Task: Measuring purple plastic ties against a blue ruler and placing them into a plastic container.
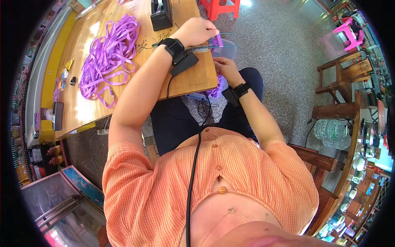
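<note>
Ribbon [108,57] lies heaped on the counter [197,76], likely much unworked; purple pieces [214,91] below its edge may be finished. The left hand [199,32] pinches a strip [217,41] at thin rods [230,46]; what the right hand [228,68] grips, I cannot tell.

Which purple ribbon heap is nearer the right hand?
The heap in the clear plastic tub, close by the right hand; the other heap lies farther left on the tabletop.
</note>
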`<state>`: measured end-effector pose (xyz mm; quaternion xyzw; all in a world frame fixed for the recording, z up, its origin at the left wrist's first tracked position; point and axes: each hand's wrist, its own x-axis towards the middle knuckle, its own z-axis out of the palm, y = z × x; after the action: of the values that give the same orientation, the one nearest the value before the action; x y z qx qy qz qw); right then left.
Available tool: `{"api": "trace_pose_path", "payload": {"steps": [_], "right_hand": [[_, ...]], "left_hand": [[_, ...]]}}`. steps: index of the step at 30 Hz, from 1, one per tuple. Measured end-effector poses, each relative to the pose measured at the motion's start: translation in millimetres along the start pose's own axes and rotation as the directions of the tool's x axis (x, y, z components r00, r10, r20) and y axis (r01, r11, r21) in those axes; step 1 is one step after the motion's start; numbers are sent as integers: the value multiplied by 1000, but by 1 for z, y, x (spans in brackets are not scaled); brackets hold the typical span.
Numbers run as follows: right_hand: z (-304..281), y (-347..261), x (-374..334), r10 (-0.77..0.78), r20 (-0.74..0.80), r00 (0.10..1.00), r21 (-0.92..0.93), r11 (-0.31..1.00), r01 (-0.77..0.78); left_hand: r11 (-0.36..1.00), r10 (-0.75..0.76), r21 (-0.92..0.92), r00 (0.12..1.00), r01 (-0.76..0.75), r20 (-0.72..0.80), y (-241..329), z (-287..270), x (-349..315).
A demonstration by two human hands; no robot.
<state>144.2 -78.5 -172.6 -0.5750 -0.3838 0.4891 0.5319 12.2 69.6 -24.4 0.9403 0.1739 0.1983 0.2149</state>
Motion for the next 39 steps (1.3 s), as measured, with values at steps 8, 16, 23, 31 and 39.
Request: {"api": "trace_pose_path", "payload": {"steps": [8,16,23,31,39], "right_hand": [[14,23,7,-79,-95,992,-8,997,79],[3,22,-27,-59,-158,986,210,973,92],[-16,0,-89,-46,-61,997,54,997,50],[-31,-40,-134,-362,122,924,-96,923,374],[-22,-98,-144,-313,250,916,-2,946,324]], "left_hand": [[1000,19,-12,1000,-19,-24,3,1,-2],[999,-35,-16,999,34,-15,11,-4,-3],[998,53,-13,997,-54,-49,9,-2,-1],[998,6,-56,1000,-7,-30,5,0,-3],[996,-80,-31,997,80,-4,12,-2,-1]]}}
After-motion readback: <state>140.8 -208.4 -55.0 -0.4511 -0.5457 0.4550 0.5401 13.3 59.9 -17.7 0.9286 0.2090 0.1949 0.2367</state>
